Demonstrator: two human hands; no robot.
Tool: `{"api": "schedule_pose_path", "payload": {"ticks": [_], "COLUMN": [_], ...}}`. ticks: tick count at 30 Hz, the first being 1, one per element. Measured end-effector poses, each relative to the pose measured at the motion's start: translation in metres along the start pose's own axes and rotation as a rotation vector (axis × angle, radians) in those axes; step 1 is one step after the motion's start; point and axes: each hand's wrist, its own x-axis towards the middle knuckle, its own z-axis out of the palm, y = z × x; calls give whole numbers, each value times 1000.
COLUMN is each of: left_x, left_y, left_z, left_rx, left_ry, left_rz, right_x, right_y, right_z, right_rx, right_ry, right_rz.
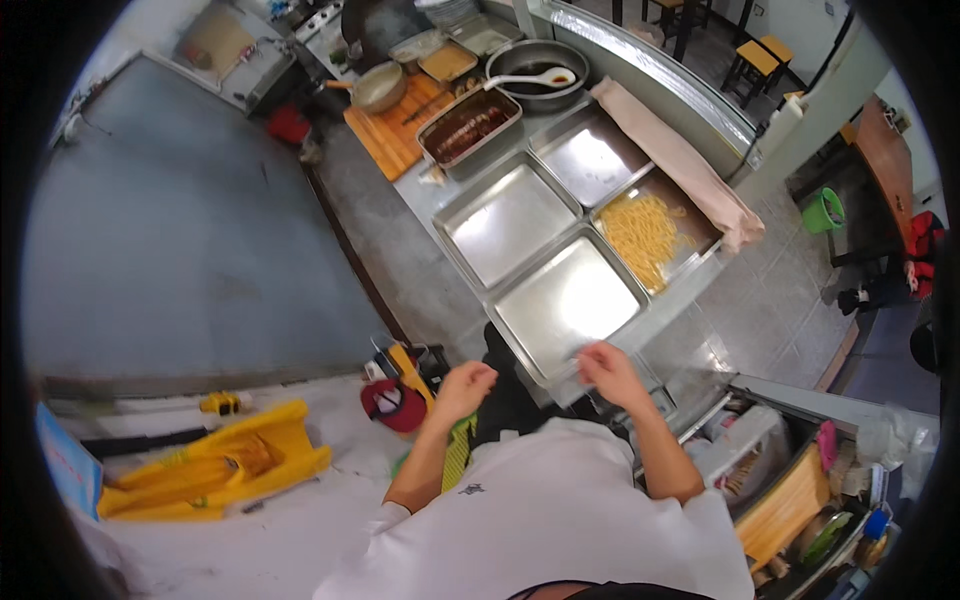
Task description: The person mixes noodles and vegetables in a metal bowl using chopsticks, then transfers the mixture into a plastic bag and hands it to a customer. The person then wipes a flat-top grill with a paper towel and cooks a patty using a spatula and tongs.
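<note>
My left hand (pixel 466 390) hangs in front of my body, fingers loosely curled, near the front left corner of the metal table (pixel 420 191). Over the near edge of an empty steel tray (pixel 559 296) is my right hand (pixel 606 371), its fingers bent. I cannot tell whether it touches the tray. Neither palm shows, and I see no object in either hand. Farther back lies a second empty steel tray (pixel 506 217). To its right, another tray holds yellow noodles (pixel 645 236), and behind that is a shiny steel tray (pixel 589 154).
A tray of dark sauced food (pixel 469 129), a steel bowl (pixel 536 97) with a white ladle (pixel 531 78) and a wooden board (pixel 386 146) stand at the back. A rolled pale cloth (pixel 671 154) lies along the right edge. A cluttered open container (pixel 780 480) is right of me.
</note>
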Motion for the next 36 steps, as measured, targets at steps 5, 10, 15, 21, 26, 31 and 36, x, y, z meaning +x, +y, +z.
{"api": "schedule_pose_path", "payload": {"ticks": [5, 10, 15, 21, 26, 31, 36], "left_x": [118, 171, 189, 243, 349, 509, 580], "left_y": [-57, -37, -29, 27, 162, 260, 337], "left_z": [-35, -19, -36, -96, -92, -42, 15], "left_rx": [129, -159, -145, 166, 105, 320, 658], "left_ry": [-298, -563, -757, -962, -566, -237, -49], "left_rz": [-4, -409, -437, -59, 362, 842, 1012], "right_x": [-4, -8, -10, -6, 13, 93, 133], "right_y": [33, 48, 46, 84, 1, -60, -70], "right_z": [-11, 14, 60, 41, -29, -166, -293], "right_rx": [26, -667, -142, -91, 232, 402, 204], "right_ry": [546, 972, 1171, 1305, 1406, 1328, 1574], "right_rz": [96, 285, 378, 206, 63, -44, 77]}}
